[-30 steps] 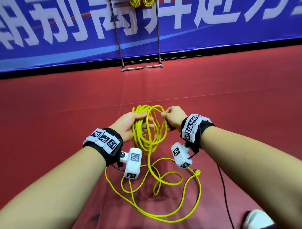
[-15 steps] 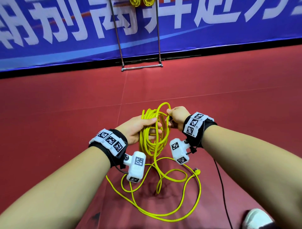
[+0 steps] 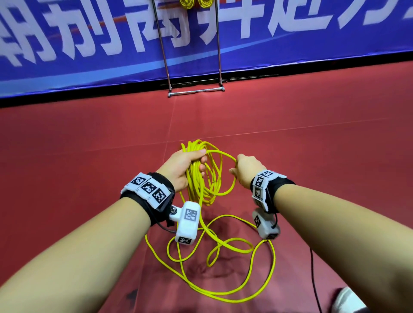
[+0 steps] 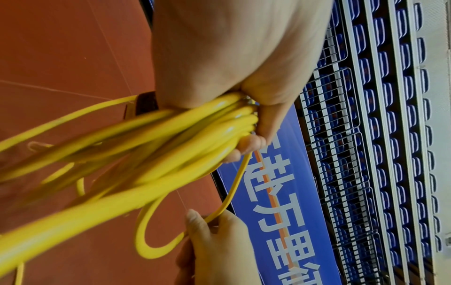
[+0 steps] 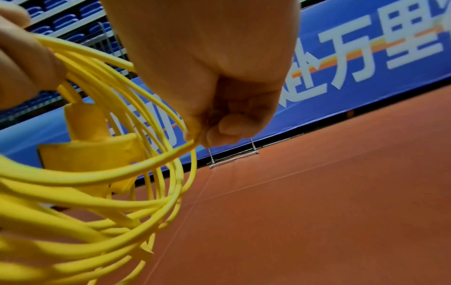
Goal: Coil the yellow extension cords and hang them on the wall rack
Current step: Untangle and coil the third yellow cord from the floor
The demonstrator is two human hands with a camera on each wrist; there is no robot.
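Loose cord: the uncoiled part of the yellow cord (image 3: pixel 223 288) lies in slack loops on the red floor (image 3: pixel 67 156), just in front of the person and under both forearms; one strand rises from it to the hands
Shoe: a white shoe (image 3: pixel 348 301) shows at the lower right edge, beside a thin black cable (image 3: pixel 312 268) running along the floor
Left hand: the left hand (image 3: pixel 183 165) has fingers and thumb curled tightly round the gathered coil (image 3: pixel 201 178), gripping the top of the bundle; the wrist view shows many strands bunched under the fingers (image 4: pixel 253 142), the loops hanging below the fist
Right hand: the right hand (image 3: pixel 248 169) is beside the left, a little apart, closed in a pinch on a single strand of the same cord; that strand arcs from the left fist across to it
Rack: a metal rack (image 3: pixel 196 90) stands well beyond the hands, its foot bar on the floor at the base of the wall
Hung coils: two yellow coils (image 3: pixel 196 2) show on the rack at the very top edge, cut off by the frame
Wall: a blue banner (image 3: pixel 89 55) with large white characters runs across behind the rack
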